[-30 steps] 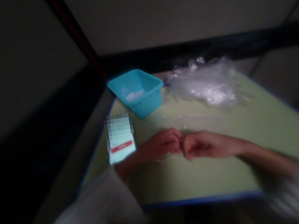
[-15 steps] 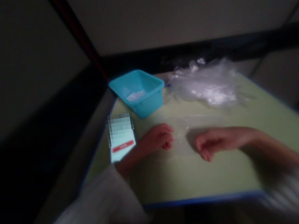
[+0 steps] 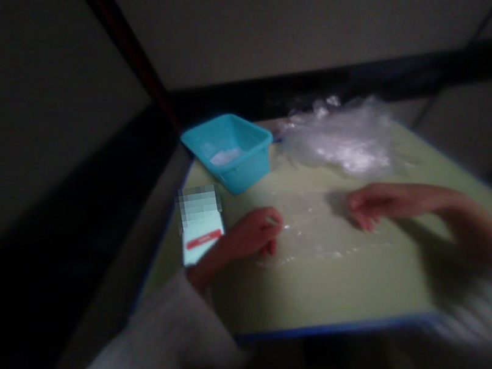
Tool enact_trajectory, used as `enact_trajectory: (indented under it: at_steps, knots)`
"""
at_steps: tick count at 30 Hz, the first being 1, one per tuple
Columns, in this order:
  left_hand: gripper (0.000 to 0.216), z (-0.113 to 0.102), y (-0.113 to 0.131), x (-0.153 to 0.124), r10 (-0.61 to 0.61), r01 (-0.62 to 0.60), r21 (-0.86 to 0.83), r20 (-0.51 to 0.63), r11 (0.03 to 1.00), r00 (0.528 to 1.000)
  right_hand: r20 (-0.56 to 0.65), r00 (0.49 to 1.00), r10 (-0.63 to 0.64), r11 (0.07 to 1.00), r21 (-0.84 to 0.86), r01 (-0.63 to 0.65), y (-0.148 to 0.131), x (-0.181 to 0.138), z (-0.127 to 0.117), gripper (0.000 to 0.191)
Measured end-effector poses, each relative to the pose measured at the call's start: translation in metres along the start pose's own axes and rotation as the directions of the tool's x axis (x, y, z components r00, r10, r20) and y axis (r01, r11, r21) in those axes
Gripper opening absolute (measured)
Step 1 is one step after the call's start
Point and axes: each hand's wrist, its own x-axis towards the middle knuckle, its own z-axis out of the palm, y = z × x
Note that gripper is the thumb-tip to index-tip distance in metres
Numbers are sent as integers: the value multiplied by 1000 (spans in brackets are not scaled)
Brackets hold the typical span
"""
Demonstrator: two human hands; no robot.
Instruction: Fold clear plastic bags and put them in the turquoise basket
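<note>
A clear plastic bag [image 3: 319, 238] lies flat on the pale green table, its outline faint and glinting at the edges. At the bag's left end my left hand [image 3: 253, 233] is closed, with thumb and forefinger pinched on the film. My right hand [image 3: 380, 202] is over the bag's right part, thumb and forefinger pressed together and the other fingers hanging down. Blur hides what, if anything, is between those fingertips.
A turquoise plastic basket [image 3: 251, 174] with something white inside stands at the back left. Nearer, a phone [image 3: 204, 249] with a lit screen lies beside my left forearm. A heap of clear plastic bags [image 3: 345, 139] covers the back right. The table [image 3: 327, 295] has a blue edge.
My right hand has moved right and a little away from me, along the bag. My left hand stays nearly in place, its pinch now easier to see.
</note>
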Motion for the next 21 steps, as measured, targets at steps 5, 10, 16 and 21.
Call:
enact_trajectory:
  at_steps: [5, 10, 16, 21]
  knots:
    - [16, 0, -3, 2, 15, -12, 67, -48, 998, 999, 91, 994, 68, 995, 70, -74, 10, 4, 3, 37]
    - [23, -1, -3, 5, 47, -4, 214, -195, 977, 980, 234, 968, 92, 986, 116, -121, 1, 3, 12, 40]
    - [24, -1, -1, 6, 160, 5, 405, -373, 914, 914, 403, 910, 99, 963, 190, -189, -6, 10, 30, 42]
    - [28, -1, -11, 7, 257, -7, 526, -403, 851, 879, 475, 880, -3, 932, 319, -169, 0, 21, 51, 45]
